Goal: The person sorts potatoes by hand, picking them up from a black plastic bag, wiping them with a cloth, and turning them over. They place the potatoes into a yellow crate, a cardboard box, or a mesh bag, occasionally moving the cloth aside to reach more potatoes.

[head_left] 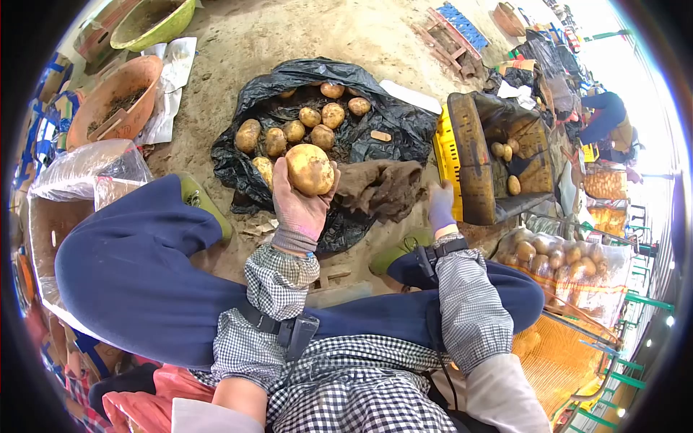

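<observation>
A large round potato rests in the upturned palm of my gloved left hand, with the fingers curled around it. My gloved right hand is beside the yellow crate, its fingers curled in; what they hold, if anything, is hidden. Between the hands lies a dirty brown cloth, draped over the near edge of an opened black plastic bag. Several soil-marked potatoes lie inside this bag, along with a small flat tan piece.
At right, a dark-lined crate holds a few potatoes. Clear bags of potatoes and an orange mesh sack stand closer. On the left are an orange basin, a green basin and a plastic-lined box. Another person is at far right.
</observation>
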Demonstrator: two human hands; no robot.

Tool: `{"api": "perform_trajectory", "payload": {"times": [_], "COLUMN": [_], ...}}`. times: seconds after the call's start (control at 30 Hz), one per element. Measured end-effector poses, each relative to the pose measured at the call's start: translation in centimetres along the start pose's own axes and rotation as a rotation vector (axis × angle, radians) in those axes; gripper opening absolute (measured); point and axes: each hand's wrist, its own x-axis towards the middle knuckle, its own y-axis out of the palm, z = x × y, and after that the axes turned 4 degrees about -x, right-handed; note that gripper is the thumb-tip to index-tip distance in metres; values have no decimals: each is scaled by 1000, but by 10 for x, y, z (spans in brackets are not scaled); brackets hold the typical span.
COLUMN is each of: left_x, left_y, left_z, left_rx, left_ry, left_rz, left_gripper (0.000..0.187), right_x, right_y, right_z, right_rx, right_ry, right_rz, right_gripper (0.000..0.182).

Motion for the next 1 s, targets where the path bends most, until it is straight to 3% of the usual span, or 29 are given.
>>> {"api": "perform_trajectory", "payload": {"times": [0.07, 0.13, 0.17, 0.27, 0.33, 0.37, 0.43, 0.5, 0.57, 0.6, 0.67, 0.7, 0.73, 0.77, 0.93, 0.97, 1.0], "left_x": [-1, -2, -2, -2, -4, -4, 0, 3, 8, 9, 9, 8, 3, 5, -5, -10, -10], "left_y": [-2, -1, 0, -2, 5, 3, -5, -14, -25, -27, -26, -26, -22, -32, -50, -52, -53], "left_z": [-2, 1, -2, 2, 1, 1, 8, 12, 17, 19, 26, 31, 38, 46, 63, 63, 62], "left_rx": [17, 16, 24, 52, 128, 130, 82, 90, 114, 149, 160, 173, 111, 143, 266, 266, 196], "left_ry": [14, 1, -1, -49, -68, -64, -138, -166, -204, -217, -216, -207, -253, -232, -232, -236, -287], "left_rz": [16, -1, -17, 37, 26, 27, 21, 10, 15, -38, -106, -179, -85, 6, -137, -136, -132], "left_gripper": [50, 50, 49, 51, 50, 50, 49, 49, 49, 49, 48, 48, 48, 46, 42, 42, 42], "right_x": [4, -30, -42, -53, -52, -48, -48, -79, -117, -132, -166, -184, -199, -209, -176, -180, -186], "right_y": [12, 27, 47, 69, 71, 71, 57, 37, 18, 11, -2, -3, 2, 12, 46, 45, 45], "right_z": [-42, -45, -48, -54, -49, -46, -4, 70, 132, 147, 172, 181, 180, 171, 145, 140, 138], "right_rx": [32, 155, 158, -318, -264, -260, 17, -89, -151, -133, -142, -169, -162, -162, 20, 18, -42], "right_ry": [177, 102, 101, -31, -106, -108, -99, -153, -660, -665, -892, -1112, -1184, -1161, -716, -714, -842], "right_rz": [-76, 196, 210, 184, 97, 100, 67, -11, -34, 47, 134, 145, 170, 236, 432, 428, 367], "right_gripper": [65, 55, 55, 45, 27, 27, 31, 24, 18, 17, 18, 20, 23, 27, 23, 23, 22]}}
